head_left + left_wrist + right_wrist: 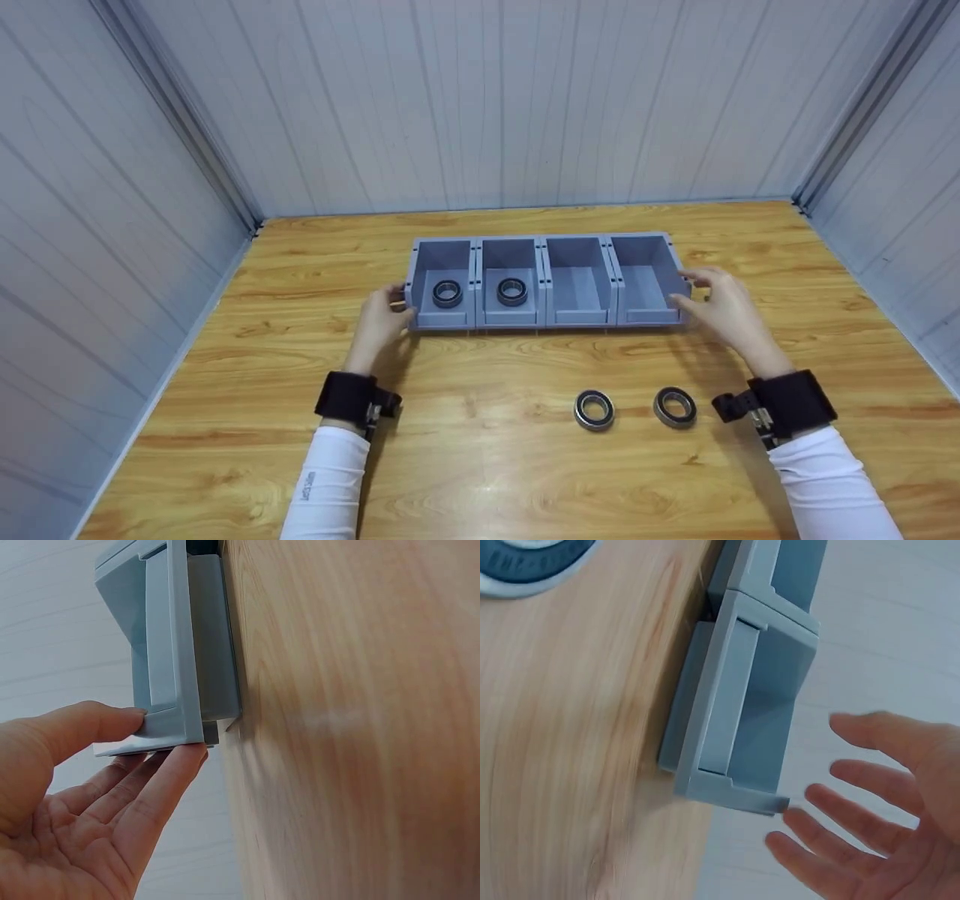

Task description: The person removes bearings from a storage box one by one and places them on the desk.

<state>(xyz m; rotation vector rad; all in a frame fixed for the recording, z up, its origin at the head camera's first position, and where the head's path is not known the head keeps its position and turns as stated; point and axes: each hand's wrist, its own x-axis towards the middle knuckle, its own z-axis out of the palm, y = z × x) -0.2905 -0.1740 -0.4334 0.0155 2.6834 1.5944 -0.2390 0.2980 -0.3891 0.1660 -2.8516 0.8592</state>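
Observation:
Several grey plastic bins [511, 319] stand joined in a row on the table. Two ball bearings lie inside: one bearing [448, 303] in the leftmost bin, another bearing [512, 301] in the bin beside it. My left hand [379, 321] pinches the row's left end, thumb [124, 720] on the front corner and fingers against the outer side wall. At the other end, my right hand [724, 307] is around the rightmost bin's outer corner; in the right wrist view its fingers [862, 817] are spread and loosely bent, holding nothing. The two bins on the right contain no bearings.
On the wooden table [480, 465], nearer to me, lie two more bearings: one bearing [595, 425] right of the middle and one bearing [679, 423] farther right. A white panel wall [487, 112] rises behind the bins, with side walls left and right.

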